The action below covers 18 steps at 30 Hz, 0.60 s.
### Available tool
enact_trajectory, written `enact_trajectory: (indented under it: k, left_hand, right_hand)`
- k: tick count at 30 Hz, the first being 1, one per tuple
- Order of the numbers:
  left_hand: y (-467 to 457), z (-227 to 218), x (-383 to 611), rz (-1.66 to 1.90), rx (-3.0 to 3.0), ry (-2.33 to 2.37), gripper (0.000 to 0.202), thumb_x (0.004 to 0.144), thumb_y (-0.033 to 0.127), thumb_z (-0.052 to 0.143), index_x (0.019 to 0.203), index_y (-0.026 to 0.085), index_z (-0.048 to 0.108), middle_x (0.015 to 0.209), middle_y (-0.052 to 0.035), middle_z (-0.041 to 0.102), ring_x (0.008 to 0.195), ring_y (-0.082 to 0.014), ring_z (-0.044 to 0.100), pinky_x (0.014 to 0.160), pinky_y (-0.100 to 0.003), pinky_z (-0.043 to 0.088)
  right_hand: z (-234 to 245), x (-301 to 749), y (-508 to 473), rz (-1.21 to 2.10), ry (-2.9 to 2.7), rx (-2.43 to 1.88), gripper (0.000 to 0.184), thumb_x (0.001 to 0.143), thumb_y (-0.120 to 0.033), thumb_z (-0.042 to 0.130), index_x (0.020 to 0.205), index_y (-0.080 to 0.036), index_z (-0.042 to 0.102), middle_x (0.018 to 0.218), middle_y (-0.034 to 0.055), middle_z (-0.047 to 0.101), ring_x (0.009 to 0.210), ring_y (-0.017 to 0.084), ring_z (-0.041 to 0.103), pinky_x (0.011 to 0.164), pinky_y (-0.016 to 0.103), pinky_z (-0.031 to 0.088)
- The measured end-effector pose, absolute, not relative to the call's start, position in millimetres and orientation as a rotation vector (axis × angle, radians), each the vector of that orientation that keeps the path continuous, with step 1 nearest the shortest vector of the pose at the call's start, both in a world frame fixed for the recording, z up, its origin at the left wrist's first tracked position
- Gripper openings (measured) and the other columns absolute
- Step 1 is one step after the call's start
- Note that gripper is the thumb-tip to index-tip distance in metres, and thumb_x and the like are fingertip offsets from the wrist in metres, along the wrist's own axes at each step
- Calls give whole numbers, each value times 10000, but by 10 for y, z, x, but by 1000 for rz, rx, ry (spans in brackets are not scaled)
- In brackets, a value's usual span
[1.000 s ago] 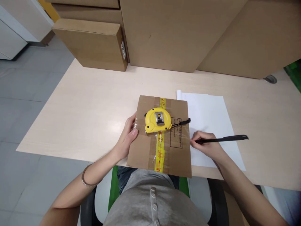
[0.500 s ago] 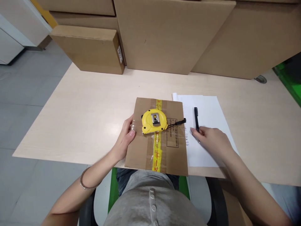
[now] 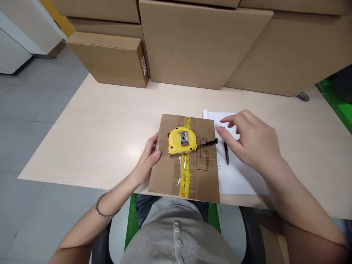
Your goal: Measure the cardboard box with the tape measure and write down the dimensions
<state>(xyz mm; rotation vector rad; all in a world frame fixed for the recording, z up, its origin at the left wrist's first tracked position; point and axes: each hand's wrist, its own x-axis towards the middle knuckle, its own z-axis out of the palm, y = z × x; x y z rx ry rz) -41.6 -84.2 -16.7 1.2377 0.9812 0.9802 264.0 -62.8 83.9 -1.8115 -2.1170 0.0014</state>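
Note:
A flat cardboard parcel [image 3: 165, 172] sealed with clear and yellow tape lies at the table's near edge. On top of it rests a yellow tape measure [image 3: 181, 141] with a black wrist strap. My left hand [image 3: 147, 159] grips the parcel's left edge, thumb on top. My right hand [image 3: 251, 141] hovers open above the white paper [image 3: 239, 176], fingers spread and pointing toward the tape measure, holding nothing. A black pen [image 3: 226, 154] lies on the paper just under that hand, partly hidden by it.
Large cardboard boxes [image 3: 192, 44] are stacked along the table's far edge, a smaller one [image 3: 110, 58] at the back left. The light wooden table [image 3: 96, 128] drops off to grey floor on the left. Something green [image 3: 337, 106] sits at the right.
My right hand laid the pen down on the paper, let it go, then lifted and moved up and left toward the tape measure. My left hand stayed on the parcel.

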Motion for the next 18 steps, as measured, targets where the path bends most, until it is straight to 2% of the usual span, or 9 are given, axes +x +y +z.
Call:
enact_trajectory:
  k: [4, 8, 10, 14, 16, 18]
  left_hand:
    - [-838, -155, -418, 989, 1259, 969, 718, 967, 660, 620, 1538, 243, 489, 1635, -129, 510, 1433, -356, 525, 1213, -524, 419]
    - [-831, -158, -413, 1010, 1296, 959, 679, 987, 619, 617, 1541, 250, 487, 1626, -123, 527, 1415, -335, 553, 1199, -510, 450]
    - [-816, -168, -409, 1016, 1301, 945, 675, 986, 611, 626, 1542, 254, 488, 1639, -121, 520, 1431, -337, 549, 1209, -518, 449]
    - [-792, -222, -456, 973, 1307, 956, 678, 1010, 628, 581, 1577, 272, 470, 1667, -123, 499, 1462, -356, 537, 1231, -568, 433]
    - [-825, -256, -532, 993, 1366, 914, 713, 1018, 694, 514, 1619, 317, 440, 1720, -102, 435, 1543, -367, 463, 1264, -584, 407]
    - [-918, -280, -640, 1113, 1507, 808, 878, 945, 826, 512, 1674, 362, 357, 1785, -74, 323, 1641, -383, 318, 1317, -595, 349]
  right_hand:
    - [924, 2282, -437, 270, -2443, -1334, 769, 1011, -755, 424, 1345, -124, 709, 1129, 190, 698, 1047, 351, 663, 875, 496, 546]
    - [889, 2141, -312, 498, -2544, -1086, 658, 980, -745, 540, 1243, -169, 720, 1274, 190, 701, 1164, 365, 648, 1026, 563, 519]
    - [899, 2154, -307, 658, -2502, -1045, 579, 929, -724, 651, 1190, -209, 691, 1249, 154, 735, 1134, 347, 676, 997, 537, 540]
    - [932, 2286, -322, 992, -2277, -1134, 602, 800, -577, 858, 1249, -265, 606, 1060, 55, 793, 889, 269, 744, 753, 403, 594]
    - [909, 2386, -282, 1007, -2144, -1192, 610, 765, -560, 889, 1241, -279, 632, 1054, 38, 795, 916, 275, 755, 787, 412, 608]
    - [853, 2492, -202, 978, -1974, -1249, 562, 757, -604, 884, 1170, -283, 678, 1097, 42, 787, 1003, 300, 751, 890, 460, 615]
